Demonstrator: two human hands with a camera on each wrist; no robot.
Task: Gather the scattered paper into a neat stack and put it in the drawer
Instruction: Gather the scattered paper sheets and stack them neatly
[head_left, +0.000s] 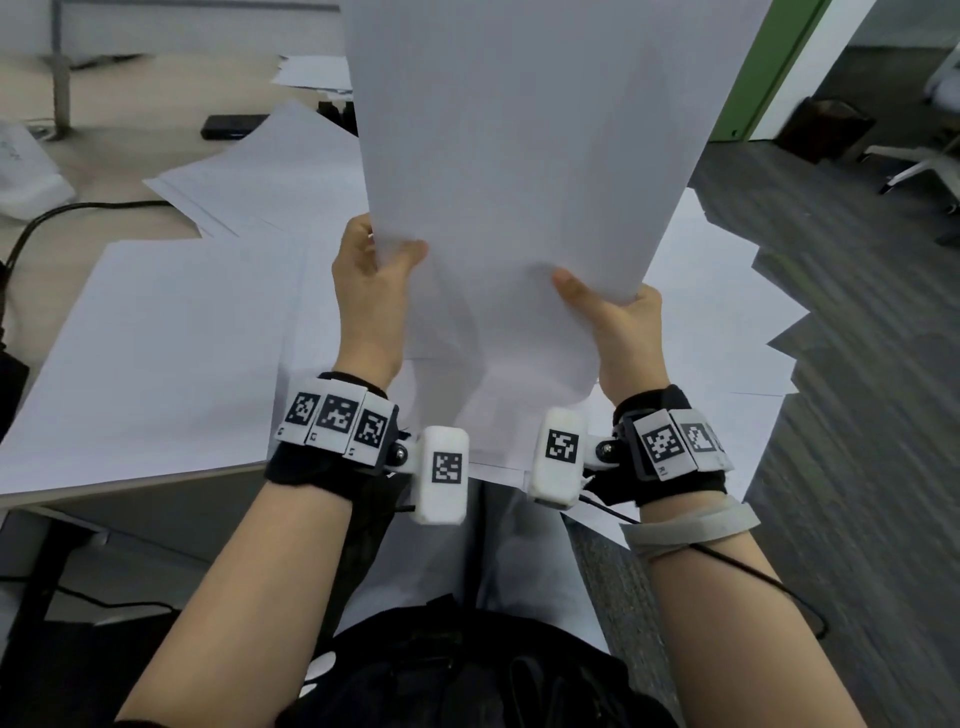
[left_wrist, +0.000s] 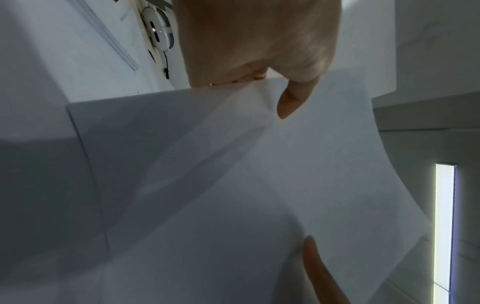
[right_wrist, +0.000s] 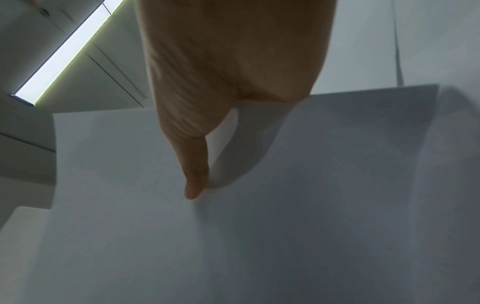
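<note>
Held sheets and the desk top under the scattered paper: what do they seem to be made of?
Held sheets: thin matte white paper, apparently; they curve and let shadows show through.
Desk top: looks like pale wood-look laminate, smooth; uncertain.

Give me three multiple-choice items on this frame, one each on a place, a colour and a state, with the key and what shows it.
1. Where is the held paper?
A. flat on the desk
B. raised upright above the desk
C. inside a drawer

2. What colour is the panel at the upper right of the head view?
A. green
B. red
C. yellow

3. How is the held paper gripped?
A. by the left hand alone
B. by neither hand
C. by both hands at its lower edge

Key: 1 B, it stands up over the loose sheets on the desk. 2 A, the strip is plainly green. 3 C, the left hand and right hand each pinch a lower corner, thumbs in front.
</note>
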